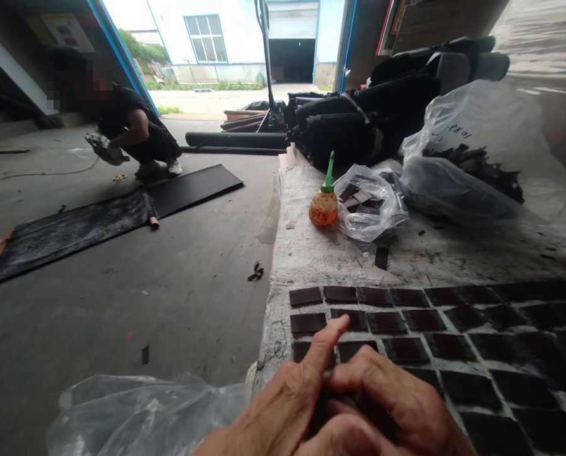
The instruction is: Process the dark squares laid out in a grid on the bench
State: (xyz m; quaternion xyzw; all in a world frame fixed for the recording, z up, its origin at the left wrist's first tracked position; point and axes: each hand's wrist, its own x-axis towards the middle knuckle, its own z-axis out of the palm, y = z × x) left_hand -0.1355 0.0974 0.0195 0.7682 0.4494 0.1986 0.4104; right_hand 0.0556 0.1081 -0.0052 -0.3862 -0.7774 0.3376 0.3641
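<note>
Close together at the bottom centre are my left hand (283, 399) and my right hand (397, 399). My left index finger points forward over the rows, while its thumb is bent inward. The fingers of my right hand are curled. Between the two hands is something dark, mostly hidden by the fingers, and its kind cannot be made out. Under and beyond the hands, several dark rectangular pieces (387, 322) lie in rows on a pale cloth-covered table (302, 253).
A squeeze bottle (324, 210) with orange liquid stands beside an open plastic bag (378, 218) of dark pieces. Black rolls (340, 123) lie behind, near a large clear bag (468, 183). Clear plastic (144, 418) sits lower left. A person (130, 126) crouches by black sheets (192, 190).
</note>
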